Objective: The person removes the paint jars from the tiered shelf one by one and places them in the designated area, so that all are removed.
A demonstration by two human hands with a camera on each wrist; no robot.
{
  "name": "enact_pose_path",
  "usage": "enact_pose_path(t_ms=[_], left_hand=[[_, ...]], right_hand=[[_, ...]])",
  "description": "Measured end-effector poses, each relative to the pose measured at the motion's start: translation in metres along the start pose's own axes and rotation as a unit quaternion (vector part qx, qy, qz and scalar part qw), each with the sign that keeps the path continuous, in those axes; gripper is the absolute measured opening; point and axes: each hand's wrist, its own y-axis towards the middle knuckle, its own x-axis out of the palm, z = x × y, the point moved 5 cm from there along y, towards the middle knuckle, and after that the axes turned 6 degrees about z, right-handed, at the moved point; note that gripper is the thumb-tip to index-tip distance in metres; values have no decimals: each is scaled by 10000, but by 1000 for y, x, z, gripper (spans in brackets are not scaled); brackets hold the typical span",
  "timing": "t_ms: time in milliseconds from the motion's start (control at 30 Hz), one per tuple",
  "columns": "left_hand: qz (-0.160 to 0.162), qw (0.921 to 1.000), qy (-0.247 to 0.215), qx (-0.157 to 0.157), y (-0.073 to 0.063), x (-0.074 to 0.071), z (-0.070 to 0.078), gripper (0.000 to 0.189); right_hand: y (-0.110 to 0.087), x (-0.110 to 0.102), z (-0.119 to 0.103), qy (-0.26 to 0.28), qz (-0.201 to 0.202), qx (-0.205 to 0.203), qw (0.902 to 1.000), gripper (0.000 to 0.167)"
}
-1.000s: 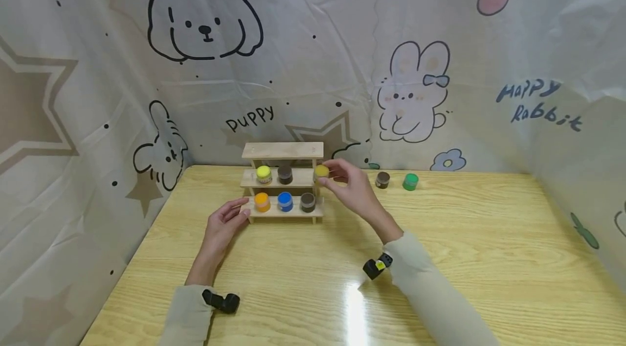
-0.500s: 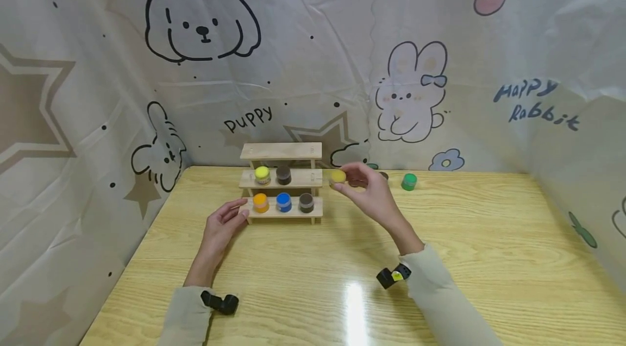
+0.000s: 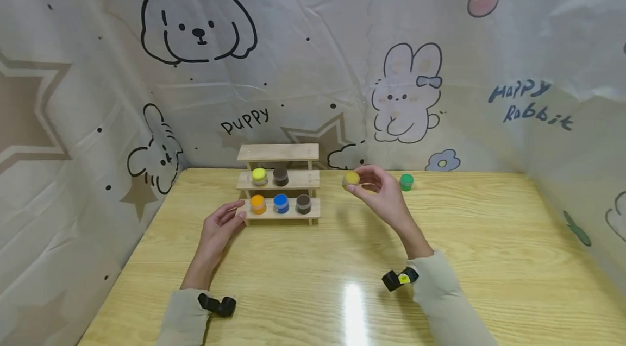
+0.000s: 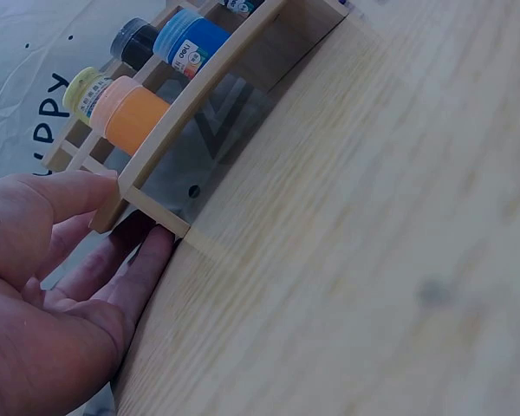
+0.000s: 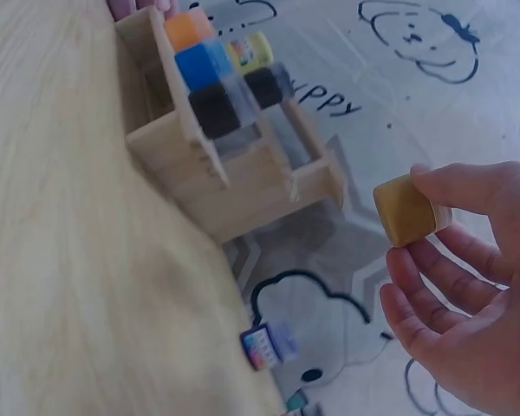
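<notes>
My right hand [image 3: 386,199] pinches a small paint jar [image 3: 351,179] with an ochre-yellow lid between thumb and fingers, in the air to the right of the tiered wooden rack [image 3: 277,152]. The right wrist view shows that jar [image 5: 403,211] tilted sideways. At the rack's left end, my left hand [image 3: 217,226] grips the lowest shelf, thumb on the board and fingers by its leg. On that shelf stand an orange jar [image 3: 258,204], a blue jar [image 3: 281,203] and a dark jar [image 3: 304,204]. The middle shelf bears a yellow jar [image 3: 259,176] and another dark jar [image 3: 281,175].
A green-lidded jar [image 3: 406,182] stands on the wooden table [image 3: 313,270], right of my right hand. Another jar [image 5: 262,348] on the table shows in the right wrist view; the hand hides it in the head view. A printed curtain [image 3: 313,74] hangs behind.
My right hand has carried the ochre jar rightward, from the right end of the middle shelf to off the rack. The left hand stays at the rack's left end.
</notes>
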Motion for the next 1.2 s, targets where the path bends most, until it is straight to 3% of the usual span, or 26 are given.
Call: enact_pose_path(t_ms=[767,1200], left_hand=[[-59,9999,-67,-117,0,0,0,46],[-60,10000,-50,13,-2,0,2,45]], right_hand=[[-3,-5,60,-504,9,1017,9935,38],[-6,2,77,-584,-177,1145,9915,43]])
